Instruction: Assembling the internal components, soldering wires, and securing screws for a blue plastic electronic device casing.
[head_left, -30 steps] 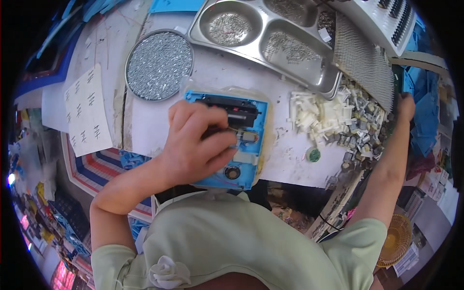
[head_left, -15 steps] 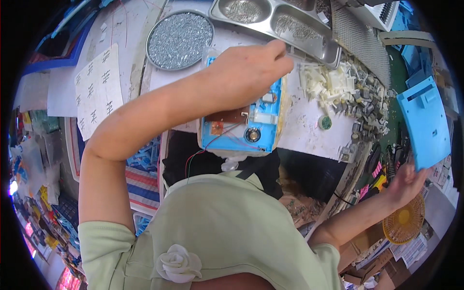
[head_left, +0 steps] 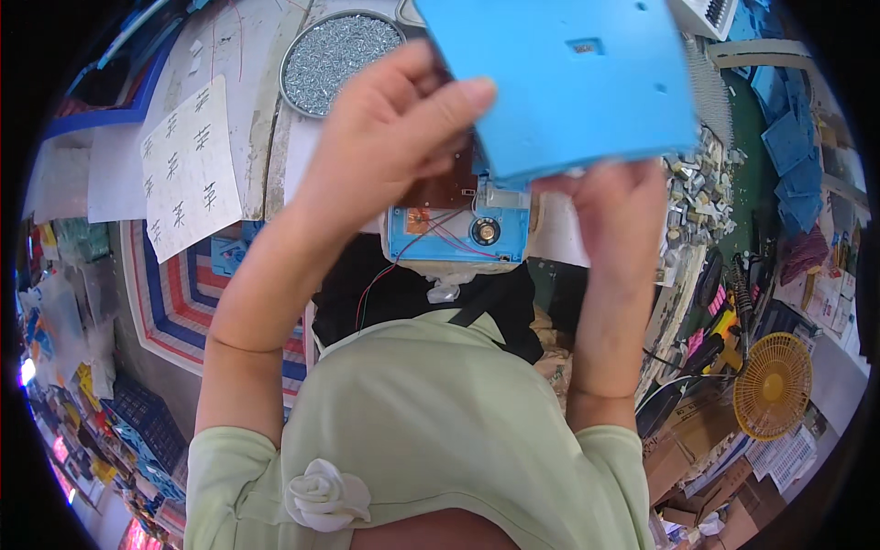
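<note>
A flat blue plastic panel (head_left: 577, 101) with small holes is raised, tilted, over the worktable. My right hand (head_left: 623, 197) grips its lower edge, with the fingers partly hidden behind it. At the panel's left edge is my left hand (head_left: 390, 128), slightly blurred, its thumb lying over the front and its other fingers curled or out of sight behind. Beneath, an open blue plastic housing (head_left: 449, 247) rests on the table, partly covered by the panel and hands. Inside it are a brown board (head_left: 431, 194), a round black speaker (head_left: 485, 230), a copper-coloured piece and thin red wires (head_left: 399, 261).
A round metal tray of screws (head_left: 330, 64) stands at the far left of the housing. A handwritten paper sheet (head_left: 191, 170) lies left. Small metal parts (head_left: 701, 197) are heaped on the right. More blue panels (head_left: 796, 156) and a yellow fan (head_left: 773, 385) are beyond the right edge.
My right hand has brought the blue panel from the far right to above the housing. My left hand has drawn back leftward from the metal tray to the panel's edge.
</note>
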A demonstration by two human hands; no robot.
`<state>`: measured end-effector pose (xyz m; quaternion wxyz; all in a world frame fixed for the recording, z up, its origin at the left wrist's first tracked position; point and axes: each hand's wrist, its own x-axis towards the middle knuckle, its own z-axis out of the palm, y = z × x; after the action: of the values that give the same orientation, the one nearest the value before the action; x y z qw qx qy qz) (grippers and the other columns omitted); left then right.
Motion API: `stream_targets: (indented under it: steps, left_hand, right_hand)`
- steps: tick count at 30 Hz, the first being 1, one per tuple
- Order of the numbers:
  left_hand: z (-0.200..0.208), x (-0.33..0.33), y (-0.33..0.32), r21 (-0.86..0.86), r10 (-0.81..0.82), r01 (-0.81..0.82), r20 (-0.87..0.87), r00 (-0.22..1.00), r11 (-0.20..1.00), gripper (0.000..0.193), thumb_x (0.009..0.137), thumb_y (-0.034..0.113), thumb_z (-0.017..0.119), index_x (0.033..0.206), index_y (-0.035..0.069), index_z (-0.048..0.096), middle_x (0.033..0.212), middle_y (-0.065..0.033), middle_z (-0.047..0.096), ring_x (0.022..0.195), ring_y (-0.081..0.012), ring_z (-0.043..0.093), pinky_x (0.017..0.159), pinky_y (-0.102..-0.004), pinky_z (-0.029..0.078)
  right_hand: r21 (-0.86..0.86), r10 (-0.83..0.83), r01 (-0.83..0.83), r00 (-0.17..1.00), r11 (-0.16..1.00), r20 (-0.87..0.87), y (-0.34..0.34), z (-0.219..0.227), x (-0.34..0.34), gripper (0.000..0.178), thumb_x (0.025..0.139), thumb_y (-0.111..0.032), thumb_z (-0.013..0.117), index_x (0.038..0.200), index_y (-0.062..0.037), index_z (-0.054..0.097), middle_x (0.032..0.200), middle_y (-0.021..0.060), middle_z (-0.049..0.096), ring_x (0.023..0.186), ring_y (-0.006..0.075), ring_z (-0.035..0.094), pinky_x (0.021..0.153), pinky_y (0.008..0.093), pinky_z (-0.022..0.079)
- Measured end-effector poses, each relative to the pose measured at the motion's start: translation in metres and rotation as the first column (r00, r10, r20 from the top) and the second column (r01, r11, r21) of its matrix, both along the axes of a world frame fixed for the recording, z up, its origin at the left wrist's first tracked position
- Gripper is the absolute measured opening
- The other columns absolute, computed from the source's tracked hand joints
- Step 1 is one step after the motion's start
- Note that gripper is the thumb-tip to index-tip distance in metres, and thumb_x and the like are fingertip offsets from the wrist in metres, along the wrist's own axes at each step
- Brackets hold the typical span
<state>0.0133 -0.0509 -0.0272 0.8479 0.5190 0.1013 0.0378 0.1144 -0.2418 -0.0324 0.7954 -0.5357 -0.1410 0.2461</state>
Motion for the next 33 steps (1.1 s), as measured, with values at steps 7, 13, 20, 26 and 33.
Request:
stream_targets:
  steps: [7, 13, 20, 26, 33]
  left_hand:
    - [-0.03, -0.033, 0.008, 0.606, 0.151, -0.135, 0.025, 0.988, 0.784, 0.069, 0.093, 0.009, 0.073, 0.151, -0.004, 0.037, 0.074, 0.0011, 0.056, 0.06, -0.0058, 0.05, 0.054, -0.022, 0.042]
    - [-0.057, -0.048, -0.006, 0.887, 0.061, -0.202, 0.194, 0.979, 0.415, 0.075, 0.088, 0.004, 0.074, 0.154, 0.003, 0.039, 0.068, 0.0025, 0.045, 0.058, -0.0058, 0.041, 0.054, -0.0212, 0.036]
    - [-0.05, -0.064, -0.006, 0.882, 0.153, -0.091, 0.022, 0.988, 0.462, 0.063, 0.088, 0.01, 0.077, 0.144, 0.003, 0.049, 0.066, -0.0036, 0.052, 0.053, -0.0151, 0.051, 0.051, -0.0286, 0.043]
    - [-0.059, -0.073, -0.011, 0.876, 0.216, -0.12, 0.018, 0.976, 0.467, 0.062, 0.088, 0.009, 0.076, 0.143, 0.004, 0.05, 0.067, -0.0016, 0.049, 0.053, -0.0114, 0.045, 0.051, -0.0258, 0.041]
    - [-0.061, -0.076, -0.015, 0.887, 0.277, -0.125, -0.004, 0.961, 0.445, 0.059, 0.089, 0.007, 0.073, 0.144, 0.001, 0.052, 0.067, 0.0004, 0.046, 0.056, -0.0079, 0.042, 0.053, -0.0231, 0.037]
  right_hand:
    - [-0.566, 0.182, 0.096, 0.892, 0.819, 0.413, -0.033, -0.005, -0.023, 0.068, 0.098, -0.015, 0.067, 0.154, 0.0023, 0.033, 0.072, 0.0044, 0.066, 0.059, 0.011, 0.057, 0.052, 0.0263, 0.043]
    - [-0.75, 0.315, 0.177, 0.828, 0.638, 0.463, -0.052, -0.052, -0.063, 0.066, 0.099, -0.02, 0.065, 0.155, -0.0013, 0.037, 0.062, 0.0087, 0.057, 0.052, 0.0208, 0.056, 0.053, 0.032, 0.044]
    - [-0.761, 0.5, 0.134, 0.68, 0.634, 0.536, -0.043, -0.05, -0.04, 0.058, 0.095, -0.023, 0.071, 0.148, -0.007, 0.051, 0.061, 0.0064, 0.055, 0.052, 0.0219, 0.057, 0.054, 0.0334, 0.046]
    - [-0.749, 0.538, -0.11, 0.763, 0.654, 0.358, -0.048, -0.039, -0.026, 0.064, 0.09, -0.018, 0.076, 0.149, -0.0084, 0.053, 0.062, 0.0101, 0.056, 0.053, 0.0239, 0.057, 0.055, 0.0334, 0.047]
    - [-0.771, 0.585, 0.019, 0.639, 0.637, 0.5, -0.048, -0.046, -0.03, 0.064, 0.092, -0.018, 0.075, 0.152, -0.0135, 0.051, 0.063, 0.0117, 0.06, 0.053, 0.0274, 0.059, 0.054, 0.0367, 0.047]
